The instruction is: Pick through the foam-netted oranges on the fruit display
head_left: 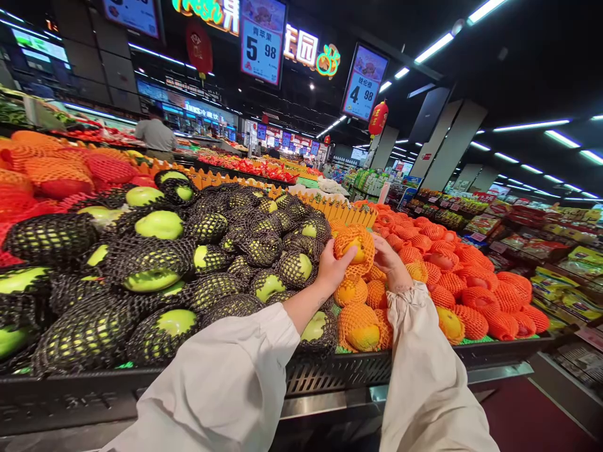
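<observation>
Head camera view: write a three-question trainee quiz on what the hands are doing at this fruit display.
1. True or false: both hands grip the same orange in orange foam netting.
2. The green apples wear netting of which colour? A) black B) white C) red
3. What price hangs on the sign above the apples?

Key:
1. True: left hand and right hand hold it together.
2. A.
3. 5.98.

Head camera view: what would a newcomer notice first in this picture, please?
First, the two hands at the centre: the left hand and right hand together hold an orange fruit in orange foam netting above the display. Left of them lies a big heap of green apples in black netting, and to the right a pile of orange-netted fruit. Overhead hang bright price signs.
</observation>
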Tool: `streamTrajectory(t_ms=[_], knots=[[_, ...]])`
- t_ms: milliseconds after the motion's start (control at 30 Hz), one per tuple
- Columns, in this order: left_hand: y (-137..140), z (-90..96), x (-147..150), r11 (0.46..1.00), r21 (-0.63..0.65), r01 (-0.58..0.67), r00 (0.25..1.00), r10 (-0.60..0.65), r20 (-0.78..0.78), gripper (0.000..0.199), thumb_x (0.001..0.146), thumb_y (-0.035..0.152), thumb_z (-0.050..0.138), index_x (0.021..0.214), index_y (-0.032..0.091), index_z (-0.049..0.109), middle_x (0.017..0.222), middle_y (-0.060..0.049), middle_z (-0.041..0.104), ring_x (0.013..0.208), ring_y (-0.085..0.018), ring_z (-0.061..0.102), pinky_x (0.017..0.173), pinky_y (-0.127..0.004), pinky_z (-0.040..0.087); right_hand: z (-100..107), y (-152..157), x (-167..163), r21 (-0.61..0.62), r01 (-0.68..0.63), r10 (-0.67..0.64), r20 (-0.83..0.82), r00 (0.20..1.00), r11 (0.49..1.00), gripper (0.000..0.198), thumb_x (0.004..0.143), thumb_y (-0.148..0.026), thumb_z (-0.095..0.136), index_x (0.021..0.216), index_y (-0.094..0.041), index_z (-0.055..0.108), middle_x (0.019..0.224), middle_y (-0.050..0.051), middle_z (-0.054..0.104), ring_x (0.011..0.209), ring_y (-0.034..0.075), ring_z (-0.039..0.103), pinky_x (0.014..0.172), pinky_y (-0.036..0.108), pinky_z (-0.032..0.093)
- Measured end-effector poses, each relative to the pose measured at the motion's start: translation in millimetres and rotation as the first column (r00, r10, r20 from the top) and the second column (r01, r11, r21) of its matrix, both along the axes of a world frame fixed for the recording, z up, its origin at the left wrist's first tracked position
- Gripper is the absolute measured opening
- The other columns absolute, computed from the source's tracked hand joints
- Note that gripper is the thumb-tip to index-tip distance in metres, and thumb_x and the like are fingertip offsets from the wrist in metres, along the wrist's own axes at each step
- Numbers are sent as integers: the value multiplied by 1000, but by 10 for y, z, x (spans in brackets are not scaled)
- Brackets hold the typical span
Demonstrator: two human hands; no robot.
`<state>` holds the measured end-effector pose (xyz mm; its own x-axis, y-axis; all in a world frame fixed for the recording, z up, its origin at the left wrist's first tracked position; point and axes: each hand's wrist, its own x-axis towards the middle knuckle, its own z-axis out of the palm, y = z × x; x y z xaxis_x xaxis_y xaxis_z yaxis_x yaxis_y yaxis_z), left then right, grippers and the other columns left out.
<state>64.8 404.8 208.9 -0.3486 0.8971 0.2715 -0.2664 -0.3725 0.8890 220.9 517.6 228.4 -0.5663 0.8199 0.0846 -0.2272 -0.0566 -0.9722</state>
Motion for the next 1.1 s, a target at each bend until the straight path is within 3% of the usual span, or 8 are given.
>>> streamTrajectory(t_ms=[167,267,367,533,767,900,1000,1100], knots=[[23,-55,-2,1000,16,16,1000,-16,-1,37,96,34,74,122,12,62,119,-12,64,110,-26,64,105,-49,50,-15,36,-20,-14,32,-33,-50,998,999,51,57,-38,97,93,-17,69,89,0,66,67,10,59,67,24,52],[24,-60,-12,999,28,16,1000,-16,-20,35,95,36,75,117,12,63,115,-11,65,106,-24,65,101,-47,53,-59,80,-32,-11,89,-89,-40,995,996,51,53,-22,92,97,-16,68,103,5,70,90,20,69,82,32,57],[11,-44,-19,999,22,32,999,-31,-38,34,95,36,76,115,12,64,113,-10,66,103,-24,65,100,-46,53,-78,71,-37,2,82,-82,33,996,997,49,53,-18,87,98,-17,67,109,7,71,110,26,67,92,35,57],[3,-32,-18,995,17,97,994,-96,-54,36,95,35,76,121,12,64,118,-11,65,110,-26,65,104,-49,52,-22,-14,-60,-146,31,-13,124,992,989,59,53,-48,88,99,-18,65,112,11,70,128,33,58,97,42,57],[17,-53,-11,993,-2,121,988,-121,-99,35,97,34,73,123,13,63,123,-12,62,114,-26,63,106,-50,51,-12,-9,-67,-75,170,-166,47,985,983,56,43,-36,95,88,-18,67,119,8,70,121,33,62,102,43,54],[-16,-10,-13,994,-28,103,989,-105,-101,34,97,33,73,123,12,64,122,-12,63,114,-26,63,105,-50,51,47,-78,-65,-98,115,-115,7,993,989,64,46,-56,94,94,-21,69,128,7,66,125,32,59,103,42,53],[-43,25,-6,996,-54,67,994,-72,-88,34,96,32,75,122,13,64,122,-12,63,115,-26,63,108,-51,50,61,-99,-41,29,-1,4,-80,997,1000,74,61,-75,82,111,-23,69,132,11,62,130,33,55,101,44,53],[-36,24,7,993,-114,23,999,-28,-42,35,95,32,77,121,12,65,119,-11,65,112,-26,64,108,-51,49,2,-55,-9,157,-76,92,-96,991,985,74,60,-75,82,111,-23,68,135,12,60,132,34,54,102,46,52]])
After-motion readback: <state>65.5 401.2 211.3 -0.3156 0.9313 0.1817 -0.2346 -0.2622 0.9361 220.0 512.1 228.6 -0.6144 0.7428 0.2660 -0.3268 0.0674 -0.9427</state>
